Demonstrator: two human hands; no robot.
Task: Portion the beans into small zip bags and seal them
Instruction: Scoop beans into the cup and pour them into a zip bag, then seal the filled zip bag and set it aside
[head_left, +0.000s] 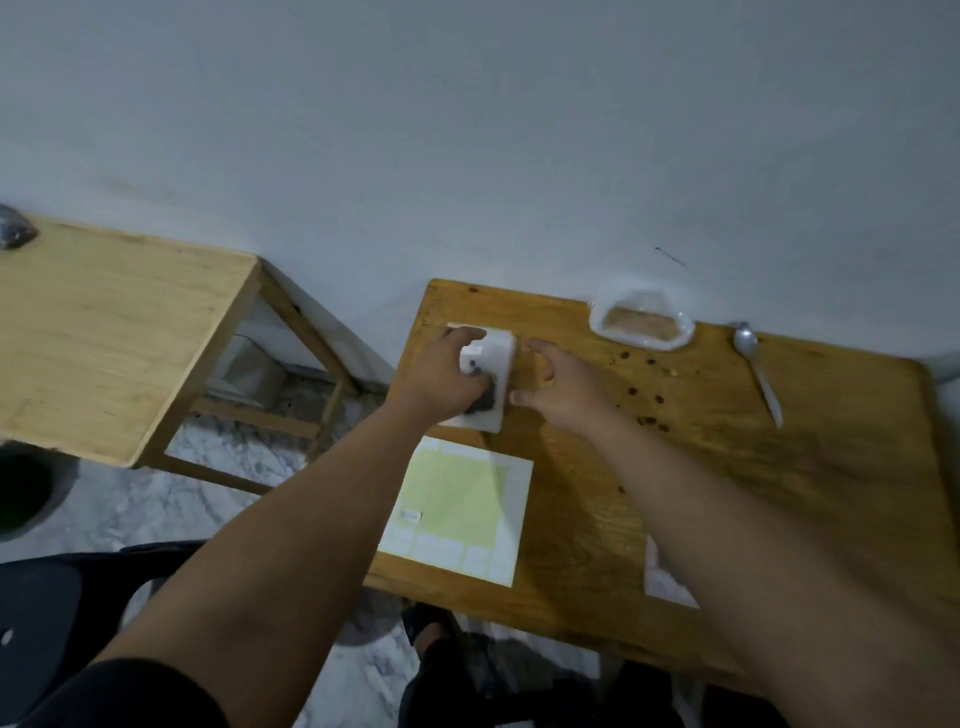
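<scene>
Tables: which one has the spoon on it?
The darker table, on the right; the spoon lies by its far edge. The paler table at left lacks one.

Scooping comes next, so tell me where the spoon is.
In the head view the spoon lies at the far right of the table, just right of the bean bag.

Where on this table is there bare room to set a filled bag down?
Bare wood lies right of the spoon, and between the label sheet and the right forearm. Crowded at the back left, where the left hand grips a small bag; loose beans lie left of the spoon.
</scene>
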